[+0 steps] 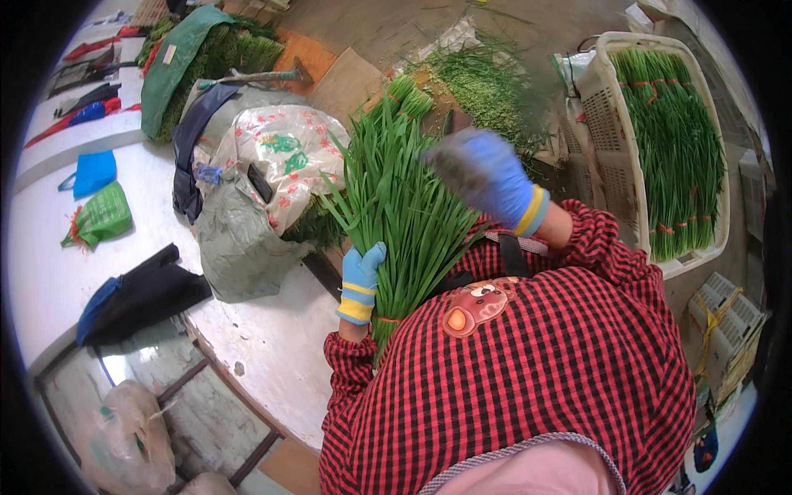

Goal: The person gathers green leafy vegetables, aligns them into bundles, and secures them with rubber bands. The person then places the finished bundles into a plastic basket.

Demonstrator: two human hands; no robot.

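A bunch of long green leaves (402, 204), apparently garlic chives, spreads in front of my chest. My left hand (362, 272), in a blue and yellow knit glove, grips the bunch from its left side, thumb uppermost. A red band (388, 319) ties the leaves just below that hand. Over the right side of the leaves is my right hand (486, 173), gloved in blue with a dark grey palm. It is blurred by motion, so its fingers and any hold cannot be made out. Pale banded stem ends (408, 102) show beyond the leaves.
At right stands a white plastic crate (609, 124) packed with banded chives (674, 154). Leaf trimmings (482, 80) litter the floor ahead. Plastic bags (291, 154) with a dark phone-like object (260, 183) lie to the left, near a green-covered heap (179, 68). A white ledge (266, 346) runs alongside.
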